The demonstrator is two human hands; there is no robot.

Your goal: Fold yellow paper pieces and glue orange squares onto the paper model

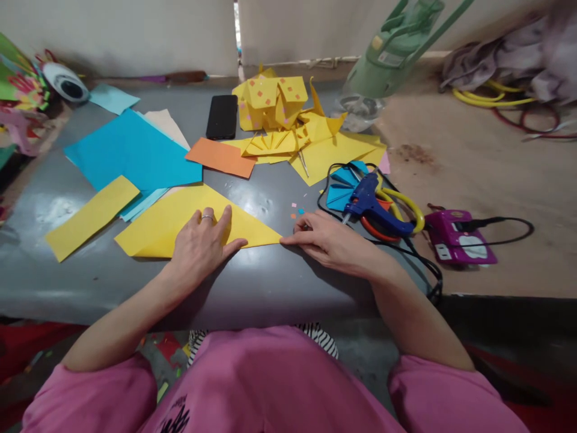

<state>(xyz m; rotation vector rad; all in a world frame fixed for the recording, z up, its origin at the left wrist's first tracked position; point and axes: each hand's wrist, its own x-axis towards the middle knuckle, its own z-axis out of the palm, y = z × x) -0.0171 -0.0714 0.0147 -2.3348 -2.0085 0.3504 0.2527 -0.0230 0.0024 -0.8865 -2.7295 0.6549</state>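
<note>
Two hands (198, 243) (333, 243), one phone (222, 117), one glue gun (376, 205), one orange sheet (220, 157) and one green bottle (381, 69)

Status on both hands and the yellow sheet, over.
Left hand spread flat on folded yellow sheet. Right hand fingertips at its right corner. Blue glue gun close beside right wrist.

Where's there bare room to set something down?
On the brown surface, between the purple box and the crumpled cloth; also the grey tabletop left of the yellow strip. It's crowded around the blue glue gun and the phone.
</note>
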